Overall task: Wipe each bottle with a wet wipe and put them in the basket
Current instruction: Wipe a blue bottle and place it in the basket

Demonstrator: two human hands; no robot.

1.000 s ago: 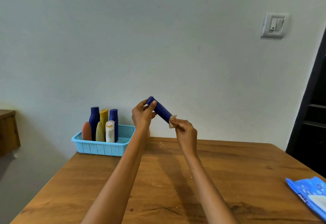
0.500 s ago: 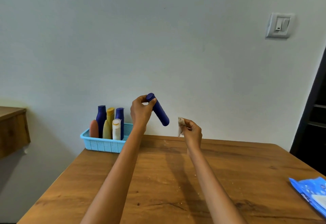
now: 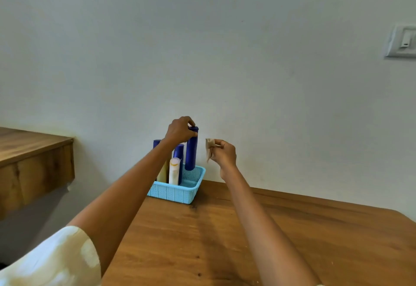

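Fingers of your left hand [image 3: 180, 130] grip the blue bottle [image 3: 191, 150] upright over the basket [image 3: 177, 192], bottles [image 3: 174, 171] inside; at 3 o'clock, your right hand [image 3: 224, 154] pinches the wipe [image 3: 209, 145].

perforated plastic basket [image 3: 173, 192], grained wooden table [image 3: 292, 240]

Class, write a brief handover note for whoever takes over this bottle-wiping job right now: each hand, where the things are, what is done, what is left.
Left hand grips the blue bottle by its cap, upright, its base low over the basket.
Right hand pinches the used wipe, held apart from the bottle.
Done: several bottles stand in the basket, on the table.
Left: set this bottle down and let go.
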